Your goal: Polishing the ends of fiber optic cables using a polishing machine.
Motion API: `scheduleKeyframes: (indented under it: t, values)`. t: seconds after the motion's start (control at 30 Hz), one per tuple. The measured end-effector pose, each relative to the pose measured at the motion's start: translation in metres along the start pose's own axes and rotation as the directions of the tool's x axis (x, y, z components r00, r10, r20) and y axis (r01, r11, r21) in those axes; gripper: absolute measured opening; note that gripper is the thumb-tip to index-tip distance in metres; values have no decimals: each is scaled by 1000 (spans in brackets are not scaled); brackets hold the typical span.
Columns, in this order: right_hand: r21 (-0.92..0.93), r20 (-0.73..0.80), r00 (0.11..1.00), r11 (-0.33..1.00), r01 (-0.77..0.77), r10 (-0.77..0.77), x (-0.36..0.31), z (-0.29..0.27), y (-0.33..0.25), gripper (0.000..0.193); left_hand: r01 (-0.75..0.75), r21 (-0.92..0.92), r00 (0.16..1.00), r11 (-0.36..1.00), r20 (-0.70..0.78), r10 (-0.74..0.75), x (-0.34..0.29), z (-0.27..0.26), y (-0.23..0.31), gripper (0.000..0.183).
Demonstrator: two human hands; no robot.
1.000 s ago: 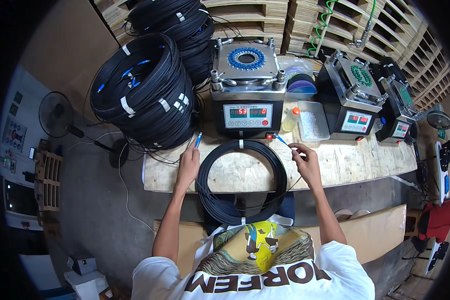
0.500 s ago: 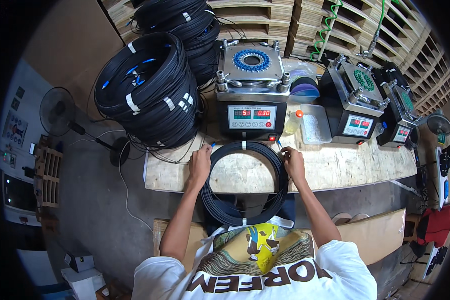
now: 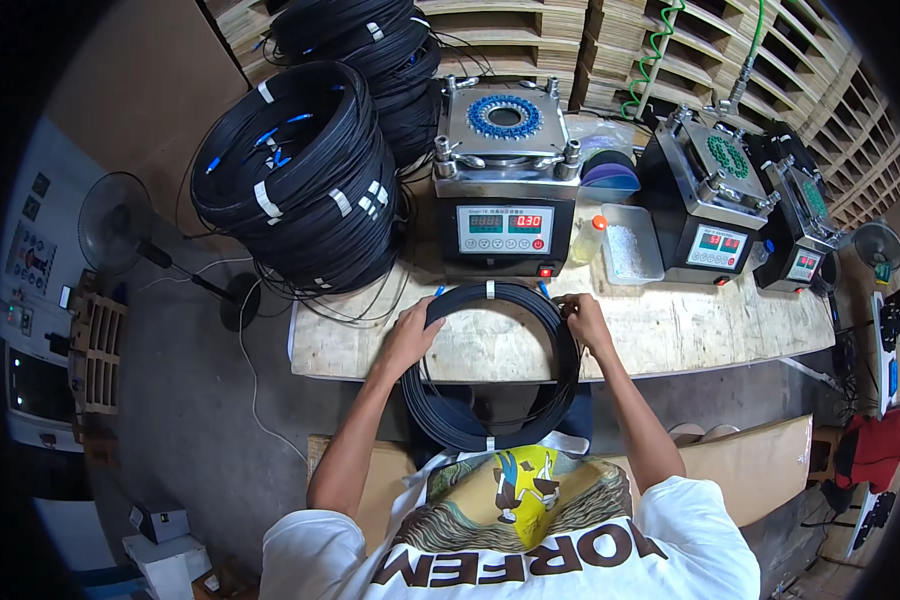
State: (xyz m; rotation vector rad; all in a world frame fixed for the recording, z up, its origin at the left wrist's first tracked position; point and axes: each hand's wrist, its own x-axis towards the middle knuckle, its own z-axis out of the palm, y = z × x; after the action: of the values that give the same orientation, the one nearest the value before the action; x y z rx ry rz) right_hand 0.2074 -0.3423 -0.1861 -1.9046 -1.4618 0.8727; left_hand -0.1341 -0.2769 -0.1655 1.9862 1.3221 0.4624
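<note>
A coil of black cable (image 3: 418, 400), bound with white tape at top and bottom, stands partly over the table's front edge, close to my body. My left hand (image 3: 410, 337) is closed round the coil's upper left side, and a blue connector (image 3: 440, 291) pokes up just beyond its fingers. At the upper right of the ring, my right hand (image 3: 584, 322) pinches black cable with bent fingers. A second blue connector (image 3: 544, 289) shows just left of that hand. The fingertips partly hide the cable ends.
Behind the coil stands a polishing machine (image 3: 505, 230) with a ring of blue pieces on top. Tall stacks of black cable coils (image 3: 300, 215) are at the left. A bottle (image 3: 588, 240), a clear tray (image 3: 632, 245) and another machine (image 3: 710, 210) stand to the right.
My left hand has shifted right onto the coil's side. Both blue connectors have moved inward toward the top of the ring. One red number on the machine's display has gone dark.
</note>
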Motion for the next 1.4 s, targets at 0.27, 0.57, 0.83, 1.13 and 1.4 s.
scheduleKeyframes:
  t: [0.27,0.57,0.83,1.13,1.4]
  values:
    - [350,143,989,932,-91,43,6,14,20,32,18,-86,999,996,39,-15,4,-5,-18,44]
    - [298,126,990,950,-94,58,18,23,4,29,272,-306,953,913,217,-211,8,-19,-24,29]
    - [168,90,991,982,80,-96,5,29,-16,49,193,-162,976,968,129,-173,-10,-19,7,98]
    - [-256,-87,974,950,181,-209,-14,47,-28,54,191,115,979,975,-100,-180,-5,2,-3,50]
    - [-434,-66,932,851,295,-357,-18,34,-35,47,-74,326,976,942,-170,135,-17,-7,3,51]
